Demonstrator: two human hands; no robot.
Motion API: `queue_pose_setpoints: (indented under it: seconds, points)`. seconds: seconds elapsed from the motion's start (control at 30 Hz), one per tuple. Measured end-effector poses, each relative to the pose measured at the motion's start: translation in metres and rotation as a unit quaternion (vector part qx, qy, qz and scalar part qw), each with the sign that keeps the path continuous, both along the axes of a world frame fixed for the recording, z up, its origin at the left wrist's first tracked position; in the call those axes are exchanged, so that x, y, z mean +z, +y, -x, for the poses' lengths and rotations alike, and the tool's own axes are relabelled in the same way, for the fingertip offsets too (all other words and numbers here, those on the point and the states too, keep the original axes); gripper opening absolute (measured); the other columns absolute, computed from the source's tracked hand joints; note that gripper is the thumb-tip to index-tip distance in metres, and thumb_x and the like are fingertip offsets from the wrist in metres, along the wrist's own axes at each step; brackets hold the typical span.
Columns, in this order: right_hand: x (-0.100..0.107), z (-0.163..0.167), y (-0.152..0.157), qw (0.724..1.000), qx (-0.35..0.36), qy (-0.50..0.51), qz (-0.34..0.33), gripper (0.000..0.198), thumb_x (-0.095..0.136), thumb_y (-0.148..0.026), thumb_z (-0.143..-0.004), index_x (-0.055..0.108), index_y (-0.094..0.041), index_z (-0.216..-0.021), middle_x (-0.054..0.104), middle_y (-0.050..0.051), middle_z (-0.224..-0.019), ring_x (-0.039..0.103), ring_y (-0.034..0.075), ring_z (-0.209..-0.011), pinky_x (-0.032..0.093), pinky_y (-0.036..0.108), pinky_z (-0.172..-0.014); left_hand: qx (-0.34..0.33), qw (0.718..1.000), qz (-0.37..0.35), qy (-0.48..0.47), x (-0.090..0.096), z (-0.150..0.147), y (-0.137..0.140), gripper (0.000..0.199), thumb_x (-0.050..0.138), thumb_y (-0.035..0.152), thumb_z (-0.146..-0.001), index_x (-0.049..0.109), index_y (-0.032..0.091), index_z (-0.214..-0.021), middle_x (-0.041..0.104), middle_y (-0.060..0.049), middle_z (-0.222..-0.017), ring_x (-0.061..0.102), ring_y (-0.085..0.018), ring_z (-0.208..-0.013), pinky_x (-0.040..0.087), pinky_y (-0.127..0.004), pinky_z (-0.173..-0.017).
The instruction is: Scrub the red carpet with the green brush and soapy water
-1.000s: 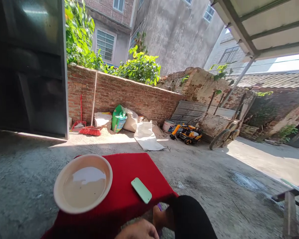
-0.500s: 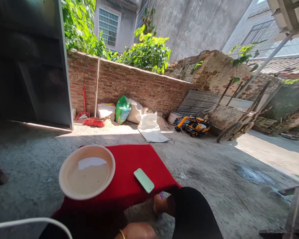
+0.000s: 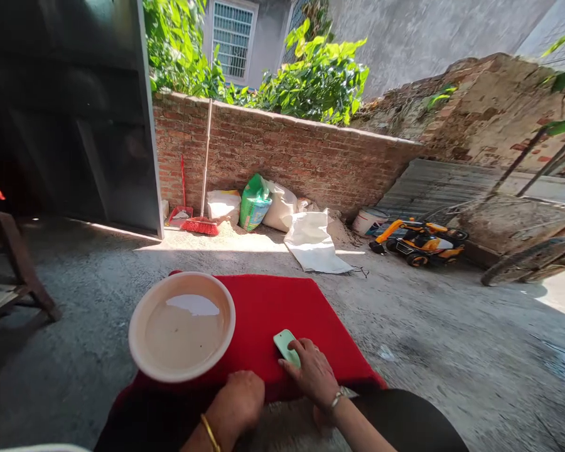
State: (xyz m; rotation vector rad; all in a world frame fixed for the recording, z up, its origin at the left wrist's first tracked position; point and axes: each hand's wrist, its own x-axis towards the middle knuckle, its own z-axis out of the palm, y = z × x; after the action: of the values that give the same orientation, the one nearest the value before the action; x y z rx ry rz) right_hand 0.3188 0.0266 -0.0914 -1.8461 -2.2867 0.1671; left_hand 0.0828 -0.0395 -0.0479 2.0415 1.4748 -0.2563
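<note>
A pale green, flat oblong thing with rounded ends [image 3: 282,341] lies on the red cloth [image 3: 273,295]. My right hand [image 3: 312,370], with a bracelet at its wrist, is over its near end, thumb at one side and fingers at the other. Curled into a fist, my left hand [image 3: 240,397] wears a yellow bangle and rests at the cloth's near edge. What is inside that fist, if anything, is hidden. A pale round basin [image 3: 136,351] holding water stands on the left part of the cloth, apart from both hands.
Beyond the cloth-covered table are a red broom [image 3: 202,226], filled sacks [image 3: 279,207], a flat white sack [image 3: 313,245] and a yellow toy excavator [image 3: 417,242] near a brick wall [image 3: 311,157]. A wooden stool [image 3: 26,276] stands left. A dark door [image 3: 89,138] rises behind it.
My right hand has come into view and reached the pale green thing. My left hand has risen from the bottom edge to the cloth. The view has turned left.
</note>
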Motion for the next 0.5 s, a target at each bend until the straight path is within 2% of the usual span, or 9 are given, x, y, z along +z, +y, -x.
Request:
queue_pose_setpoints:
  seconds: [0.13,0.23,0.33,0.4,0.5]
  points:
    - [-0.013,0.019,0.003,1.000,0.008,0.002,0.023,0.021,0.076,-0.022,-0.097,0.085,-0.030,-0.115,0.086,0.007,-0.114,0.086,0.027,-0.103,0.062,0.032,-0.091,0.073,0.994,-0.013,0.076,-0.010,0.005,0.009,0.055,0.056,0.002,-0.098,0.088,0.010,-0.143,0.088,-0.030,-0.140,0.085,-0.040,-0.138,0.070,-0.051,-0.113]
    - [-0.016,0.049,-0.009,0.998,0.035,0.039,0.033,0.023,0.078,-0.021,-0.094,0.084,-0.031,-0.115,0.085,0.004,-0.116,0.086,0.026,-0.105,0.061,0.030,-0.093,0.073,0.993,0.010,0.091,-0.017,0.002,0.017,0.050,0.064,0.000,-0.093,0.092,0.012,-0.132,0.091,-0.028,-0.126,0.088,-0.042,-0.129,0.072,-0.052,-0.107]
    - [-0.016,0.062,-0.012,0.996,0.051,0.049,0.060,0.024,0.080,-0.022,-0.093,0.084,-0.032,-0.114,0.085,0.005,-0.121,0.085,0.025,-0.108,0.060,0.030,-0.095,0.064,0.993,0.023,0.098,-0.019,0.003,0.020,0.047,0.063,0.001,-0.097,0.091,0.007,-0.134,0.090,-0.031,-0.128,0.086,-0.042,-0.132,0.069,-0.048,-0.108]
    - [-0.014,0.044,-0.005,0.997,0.027,0.047,0.061,0.022,0.078,-0.024,-0.096,0.083,-0.032,-0.115,0.085,0.005,-0.123,0.085,0.025,-0.111,0.060,0.030,-0.095,0.059,0.993,0.028,0.100,-0.020,0.007,0.019,0.049,0.062,0.002,-0.098,0.088,0.005,-0.140,0.088,-0.032,-0.133,0.085,-0.040,-0.135,0.067,-0.044,-0.109]
    - [-0.007,-0.011,0.015,0.995,-0.072,0.028,0.055,0.015,0.075,-0.031,-0.102,0.082,-0.033,-0.115,0.083,0.005,-0.119,0.085,0.026,-0.113,0.060,0.031,-0.088,0.047,0.995,0.021,0.081,-0.029,0.013,0.015,0.056,0.069,0.003,-0.092,0.085,0.006,-0.146,0.085,-0.031,-0.144,0.081,-0.039,-0.141,0.064,-0.042,-0.115]
